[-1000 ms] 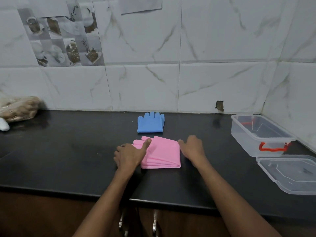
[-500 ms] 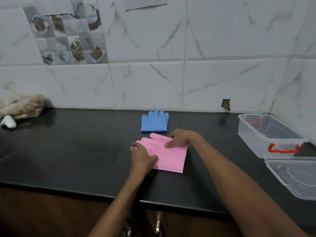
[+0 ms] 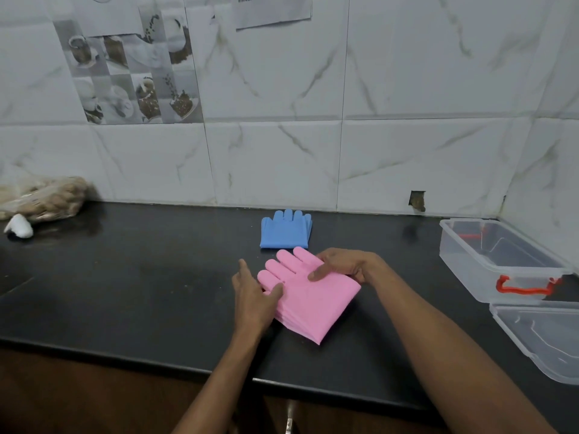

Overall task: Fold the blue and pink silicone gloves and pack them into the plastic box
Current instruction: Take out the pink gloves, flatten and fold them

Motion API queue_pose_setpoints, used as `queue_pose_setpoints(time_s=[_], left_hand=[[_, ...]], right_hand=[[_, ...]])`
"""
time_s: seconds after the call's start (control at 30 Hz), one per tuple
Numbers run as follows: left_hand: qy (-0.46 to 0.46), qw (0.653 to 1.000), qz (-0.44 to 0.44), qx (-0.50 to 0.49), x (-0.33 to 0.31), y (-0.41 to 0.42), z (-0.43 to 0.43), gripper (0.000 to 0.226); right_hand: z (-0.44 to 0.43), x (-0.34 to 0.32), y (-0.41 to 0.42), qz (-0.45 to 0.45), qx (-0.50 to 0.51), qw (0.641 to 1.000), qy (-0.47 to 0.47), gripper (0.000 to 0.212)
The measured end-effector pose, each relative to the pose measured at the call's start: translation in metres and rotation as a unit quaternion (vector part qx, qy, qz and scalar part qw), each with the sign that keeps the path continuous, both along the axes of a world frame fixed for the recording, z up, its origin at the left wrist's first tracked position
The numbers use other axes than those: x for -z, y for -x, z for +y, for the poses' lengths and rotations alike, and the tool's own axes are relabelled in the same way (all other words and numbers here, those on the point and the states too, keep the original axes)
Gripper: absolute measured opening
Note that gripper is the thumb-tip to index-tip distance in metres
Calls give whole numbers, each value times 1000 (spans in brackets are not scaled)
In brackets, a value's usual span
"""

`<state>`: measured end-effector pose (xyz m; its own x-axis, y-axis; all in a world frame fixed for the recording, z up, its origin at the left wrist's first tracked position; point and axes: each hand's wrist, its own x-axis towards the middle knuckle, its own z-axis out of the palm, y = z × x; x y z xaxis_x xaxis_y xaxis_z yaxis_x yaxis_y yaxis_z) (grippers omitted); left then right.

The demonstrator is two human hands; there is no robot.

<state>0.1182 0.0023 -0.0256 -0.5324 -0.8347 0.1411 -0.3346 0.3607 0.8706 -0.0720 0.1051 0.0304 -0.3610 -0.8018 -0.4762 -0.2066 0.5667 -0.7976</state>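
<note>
Pink gloves (image 3: 313, 302) lie on the bench (image 3: 125, 292), right hand (image 3: 344, 264) pinching their far edge and flat left hand (image 3: 250, 296) pressing the left side; I think the fold should keep the edges aligned.

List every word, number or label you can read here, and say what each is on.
On the paper sheet stuck to the wall: one dark printed line at its top edge, too blurred to read.
On the patterned tile: coffee cup pictures only, no words.
On the pink gloves, blue gloves, plastic box and lid: no print visible.
</note>
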Motion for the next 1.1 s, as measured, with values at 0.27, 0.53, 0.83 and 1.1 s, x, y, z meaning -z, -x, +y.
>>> queue_pose_setpoints(time_s=[0.27,0.53,0.83,1.1], left_hand=[[75,996,-15,-51,4,7,4,80],[157,982,-96,-36,13,18,-1,85],[184,972,-141,-31,14,23,1,86],[173,979,-93,-53,6,22,7,46]], right_hand=[[51,17,77,-2,240,959,150,44],[24,19,129,40,363,914,177,50],[42,17,154,72,397,908,115,68],[37,6,108,41,228,972,32,48]])
